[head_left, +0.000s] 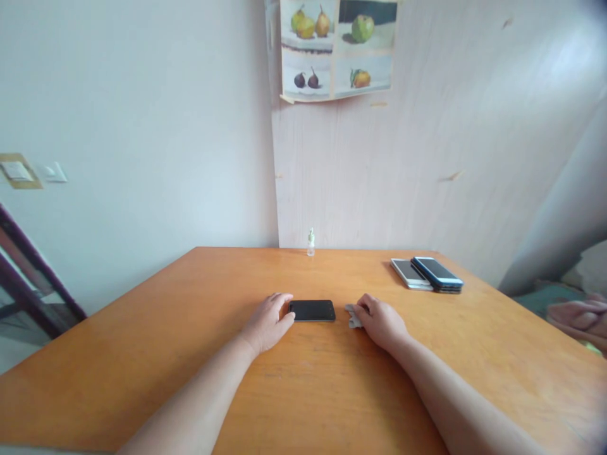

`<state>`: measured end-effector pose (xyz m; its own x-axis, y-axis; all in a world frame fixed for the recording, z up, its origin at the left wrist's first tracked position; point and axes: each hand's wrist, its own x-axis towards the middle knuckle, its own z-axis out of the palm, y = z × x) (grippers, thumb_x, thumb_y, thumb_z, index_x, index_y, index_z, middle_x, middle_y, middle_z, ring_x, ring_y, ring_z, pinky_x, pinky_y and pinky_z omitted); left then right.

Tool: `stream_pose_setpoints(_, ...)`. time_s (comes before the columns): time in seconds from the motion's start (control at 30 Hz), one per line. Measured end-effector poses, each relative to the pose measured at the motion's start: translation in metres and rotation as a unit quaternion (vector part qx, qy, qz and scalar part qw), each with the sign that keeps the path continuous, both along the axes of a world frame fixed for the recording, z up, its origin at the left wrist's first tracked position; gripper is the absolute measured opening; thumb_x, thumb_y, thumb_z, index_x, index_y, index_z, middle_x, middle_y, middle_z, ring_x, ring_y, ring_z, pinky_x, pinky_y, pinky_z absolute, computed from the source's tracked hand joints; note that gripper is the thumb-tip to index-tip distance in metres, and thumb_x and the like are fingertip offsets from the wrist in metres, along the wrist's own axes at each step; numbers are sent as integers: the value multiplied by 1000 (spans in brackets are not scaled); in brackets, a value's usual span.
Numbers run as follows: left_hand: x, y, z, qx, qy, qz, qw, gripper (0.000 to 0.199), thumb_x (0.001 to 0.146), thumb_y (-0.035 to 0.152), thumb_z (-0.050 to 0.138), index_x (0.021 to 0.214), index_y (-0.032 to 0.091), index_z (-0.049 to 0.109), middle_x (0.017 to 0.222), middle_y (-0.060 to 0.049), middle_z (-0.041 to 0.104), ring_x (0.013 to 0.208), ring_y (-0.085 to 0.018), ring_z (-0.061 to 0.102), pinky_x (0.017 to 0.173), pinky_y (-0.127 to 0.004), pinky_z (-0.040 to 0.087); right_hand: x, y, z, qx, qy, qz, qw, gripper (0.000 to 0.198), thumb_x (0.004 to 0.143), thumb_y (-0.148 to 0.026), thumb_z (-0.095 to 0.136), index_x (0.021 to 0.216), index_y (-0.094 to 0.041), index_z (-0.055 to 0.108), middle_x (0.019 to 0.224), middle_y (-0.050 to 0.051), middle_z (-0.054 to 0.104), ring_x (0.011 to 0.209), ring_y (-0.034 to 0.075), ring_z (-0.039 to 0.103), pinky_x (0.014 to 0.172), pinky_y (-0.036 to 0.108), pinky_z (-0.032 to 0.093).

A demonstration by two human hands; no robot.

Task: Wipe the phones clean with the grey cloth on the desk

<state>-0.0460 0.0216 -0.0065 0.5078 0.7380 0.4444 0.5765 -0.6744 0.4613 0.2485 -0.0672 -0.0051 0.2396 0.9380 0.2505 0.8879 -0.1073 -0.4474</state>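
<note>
A black phone (312, 310) lies flat, screen up, in the middle of the wooden table (190, 354). My left hand (267, 322) rests palm down at the phone's left end, thumb and fingers touching its edge. To the right of the phone, my right hand (380, 321) lies on a small grey cloth (351, 316), with the fingers curled over it. Only the left part of the cloth shows from under the fingers.
Two more phones (427, 273), one white and one dark, lie overlapping at the table's far right. A small clear spray bottle (311, 242) stands at the far edge by the wall. A fruit poster (336, 47) hangs above. Bedding lies at the right.
</note>
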Motion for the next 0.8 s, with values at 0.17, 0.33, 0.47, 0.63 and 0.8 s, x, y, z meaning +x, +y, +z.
stream_pose_setpoints(0.17, 5, 1, 3, -34, 38, 39, 998, 37, 87, 39, 58, 120, 21, 59, 125, -9, 65, 119, -23, 59, 105, -39, 44, 1, 6, -6, 30, 22, 12, 999, 22, 95, -37, 48, 85, -24, 61, 73, 2, 68, 67, 16, 59, 57, 25, 30)
stream_pose_setpoints(0.33, 24, 1, 16, -63, 79, 106, 989, 57, 80, 54, 62, 124, 19, 56, 129, -15, 62, 121, -32, 57, 100, -42, 46, 1, 11, -13, 78, 53, 48, 994, 18, 93, -34, 47, 82, -23, 57, 75, 2, 67, 69, 17, 59, 61, 25, 36)
stream_pose_setpoints(0.47, 58, -14, 25, -86, 127, 141, 978, 76, 72, 75, 58, 124, 21, 55, 129, -16, 60, 122, -39, 53, 96, -49, 44, 0, 11, -12, 96, 65, 65, 991, 13, 89, -29, 47, 82, -23, 57, 79, 2, 67, 74, 17, 60, 66, 26, 39)
stream_pose_setpoints(0.63, 85, -28, 14, -63, 131, 130, 981, 81, 62, 80, 64, 120, 25, 56, 127, -13, 60, 122, -38, 52, 98, -50, 41, 0, 10, -11, 102, 80, 61, 990, 9, 85, -25, 48, 83, -24, 56, 79, 0, 67, 74, 17, 61, 66, 26, 41)
stream_pose_setpoints(0.8, 79, -22, 7, -24, 124, 58, 990, 64, 67, 66, 70, 116, 27, 60, 118, -10, 62, 113, -33, 55, 96, -47, 43, -5, 13, -12, 121, 123, 56, 983, 15, 87, -28, 47, 95, -24, 58, 83, 1, 68, 76, 18, 62, 68, 27, 45)
